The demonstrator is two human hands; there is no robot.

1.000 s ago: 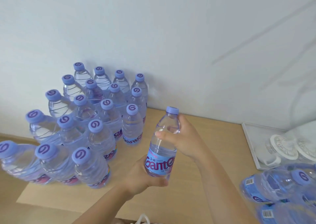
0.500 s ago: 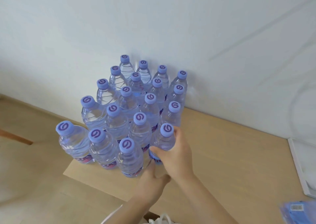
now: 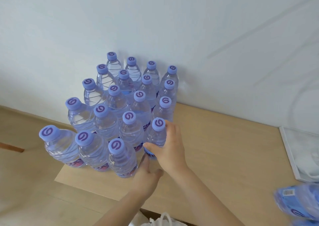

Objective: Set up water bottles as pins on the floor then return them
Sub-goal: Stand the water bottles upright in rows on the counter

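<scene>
**Right hand on the front-corner bottle of the block**

Head view: a packed block of water bottles (image 3: 120, 105) stands upright on a pale wooden counter (image 3: 224, 156), its back row close against the white wall (image 3: 172, 27). All carry lilac caps with a purple swirl, and they sit in close rows, shoulder to shoulder.

The right hand (image 3: 170, 146) grips the bottle at the block's near right corner (image 3: 156, 136): the thumb lies across its lower body near the label, while the fingers curl round its far side just under the cap. That bottle stands upright, touching its neighbours in the block.

The left hand (image 3: 146, 175) is just below and in front of it, fingers loose and pointing toward the base of the held bottle; it holds nothing, and whether a fingertip touches the bottle cannot be told.

At the right edge lies a white tray (image 3: 291, 149), and at the lower right corner blurred blue-labelled bottles (image 3: 296, 203) lie on their sides. A white plastic bag (image 3: 160, 220) shows at the bottom edge.
</scene>
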